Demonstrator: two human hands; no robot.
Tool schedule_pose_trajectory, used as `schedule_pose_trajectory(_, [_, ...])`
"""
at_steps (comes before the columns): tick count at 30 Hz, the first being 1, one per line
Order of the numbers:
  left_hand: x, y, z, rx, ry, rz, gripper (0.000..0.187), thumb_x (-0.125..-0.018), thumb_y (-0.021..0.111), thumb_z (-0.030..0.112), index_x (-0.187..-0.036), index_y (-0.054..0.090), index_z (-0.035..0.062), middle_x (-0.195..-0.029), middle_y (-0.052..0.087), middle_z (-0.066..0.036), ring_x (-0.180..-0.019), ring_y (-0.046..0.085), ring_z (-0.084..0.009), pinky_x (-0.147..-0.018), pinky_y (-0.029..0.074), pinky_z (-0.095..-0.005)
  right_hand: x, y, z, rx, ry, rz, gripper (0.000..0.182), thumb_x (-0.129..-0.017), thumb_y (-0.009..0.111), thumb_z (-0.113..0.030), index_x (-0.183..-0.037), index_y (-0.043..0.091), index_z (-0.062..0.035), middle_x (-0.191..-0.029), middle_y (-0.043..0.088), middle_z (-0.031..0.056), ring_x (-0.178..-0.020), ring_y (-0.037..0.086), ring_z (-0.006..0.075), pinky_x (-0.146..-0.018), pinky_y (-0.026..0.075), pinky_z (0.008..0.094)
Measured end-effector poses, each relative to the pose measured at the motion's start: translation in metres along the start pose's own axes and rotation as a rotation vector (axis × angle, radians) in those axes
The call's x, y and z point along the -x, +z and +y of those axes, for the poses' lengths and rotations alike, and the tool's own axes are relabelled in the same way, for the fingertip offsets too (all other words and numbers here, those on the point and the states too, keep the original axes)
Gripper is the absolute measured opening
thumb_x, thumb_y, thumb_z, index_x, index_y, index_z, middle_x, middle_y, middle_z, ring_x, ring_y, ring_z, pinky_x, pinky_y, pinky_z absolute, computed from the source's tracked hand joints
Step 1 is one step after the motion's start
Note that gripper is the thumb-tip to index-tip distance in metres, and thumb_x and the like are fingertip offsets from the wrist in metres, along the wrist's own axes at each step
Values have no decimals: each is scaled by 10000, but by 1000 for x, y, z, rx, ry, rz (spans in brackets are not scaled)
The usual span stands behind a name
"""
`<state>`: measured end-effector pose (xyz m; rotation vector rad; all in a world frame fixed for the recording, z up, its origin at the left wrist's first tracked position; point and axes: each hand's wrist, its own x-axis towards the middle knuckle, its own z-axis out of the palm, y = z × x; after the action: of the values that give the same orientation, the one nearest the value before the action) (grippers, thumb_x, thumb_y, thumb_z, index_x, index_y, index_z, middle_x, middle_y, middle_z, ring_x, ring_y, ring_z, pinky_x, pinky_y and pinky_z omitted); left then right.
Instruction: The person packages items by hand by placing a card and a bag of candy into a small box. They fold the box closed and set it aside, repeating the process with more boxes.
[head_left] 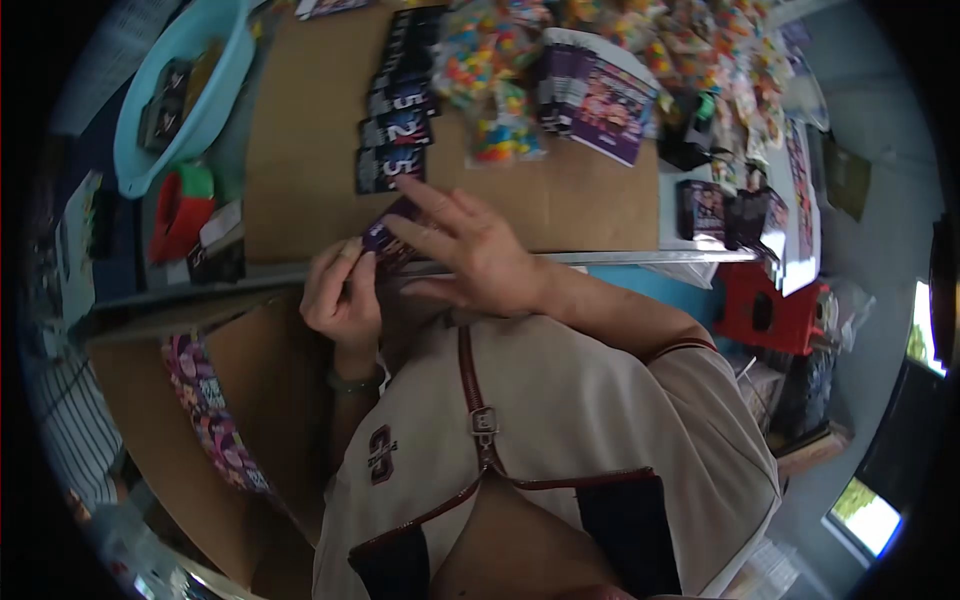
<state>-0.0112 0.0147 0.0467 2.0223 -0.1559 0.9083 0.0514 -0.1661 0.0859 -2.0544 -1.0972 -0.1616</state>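
While the left hand (340, 291) pinches a small purple packet (379, 238) between thumb and fingers, just left of and above the frame's centre, the right hand (480, 252) spreads its fingers over it, though I cannot tell whether they touch. The packet looks light and fairly stiff, probably thin card with a slightly slippery finish that could dent under hard pressure, so opposite edges near one end seem the safest hold.
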Motion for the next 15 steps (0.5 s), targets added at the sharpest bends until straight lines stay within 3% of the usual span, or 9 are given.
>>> schedule_pose_trajectory(1, [-2, 11, 6, 95, -111, 36, 161, -785, 689, -76, -942, 677, -42, -939, 685, -149, -805, 650, -197, -720, 521, -289, 4, 3, -2, -105, 105, 5, 621, -664, 807, -210, -1224, 593, -50, -1328, 489, 256, -1137, 533, 397, -947, 445, 463])
schedule_pose_trajectory(3, [-7, 36, 15, 257, -353, 48, 105, -814, 691, -52, -916, 677, -38, -897, 681, -122, -809, 642, -168, -731, 513, -277, 12, 1, 2, 41, 153, 117, 642, -654, 794, -197, -1234, 563, -51, -1350, 459, 238, -1127, 516, 394, -939, 447, 452])
schedule_pose_trajectory(5, [-15, 61, 31, 349, -373, -74, 95, -820, 691, -43, -914, 676, -39, -894, 680, -109, -797, 635, -154, -726, 508, -269, 20, -15, 7, 160, 179, 217, 663, -644, 781, -185, -1244, 532, -51, -1371, 430, 220, -1118, 499, 391, -931, 449, 440])
schedule_pose_trajectory(7, [-21, 80, 35, 488, -343, -264, 72, -852, 681, -6, -911, 670, -45, -890, 671, -68, -757, 608, -102, -675, 488, -231, 39, -63, 12, 313, 256, 199, 547, -647, 742, -113, -1159, 567, -33, -1335, 465, 221, -1093, 511, 397, -935, 456, 437])
schedule_pose_trajectory(11, [-24, 109, 47, 679, -407, -410, 78, -866, 675, 26, -904, 663, -41, -873, 660, -59, -682, 596, -73, -573, 468, -204, 102, -133, 46, 672, 636, 310, 397, -710, 695, -66, -1093, 603, -8, -1266, 533, 232, -1066, 549, 429, -930, 464, 445])
schedule_pose_trajectory(15, [-16, 132, 43, 536, -369, -525, 70, -864, 674, 28, -903, 667, -29, -873, 658, -68, -666, 599, -82, -554, 476, -219, 147, -131, 74, 552, 782, 274, 431, -799, 688, -152, -1182, 575, 9, -1273, 531, 266, -1144, 517, 461, -967, 438, 465])
